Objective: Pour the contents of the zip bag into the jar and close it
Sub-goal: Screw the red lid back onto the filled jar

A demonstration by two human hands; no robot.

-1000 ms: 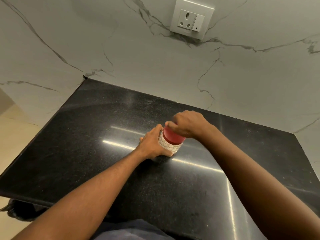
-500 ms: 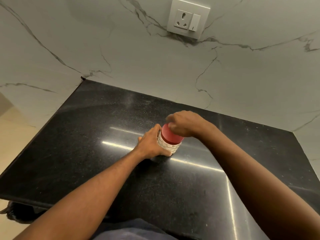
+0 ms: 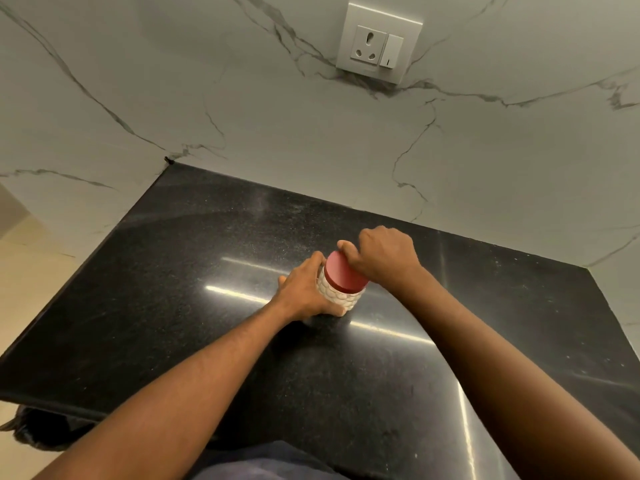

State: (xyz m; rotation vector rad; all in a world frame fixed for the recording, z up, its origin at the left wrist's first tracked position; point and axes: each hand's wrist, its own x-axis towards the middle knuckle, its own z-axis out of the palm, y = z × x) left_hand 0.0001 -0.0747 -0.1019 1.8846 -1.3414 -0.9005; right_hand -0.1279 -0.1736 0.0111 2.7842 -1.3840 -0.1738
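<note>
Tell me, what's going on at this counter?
A person is working with both bare hands at a black counter. The left hand grips the side of a white jar with a bumpy surface, which stands on the counter. The right hand grips the red lid, which sits on top of the jar. One picture cannot show which way the lid is being turned. No zip bag is in view.
</note>
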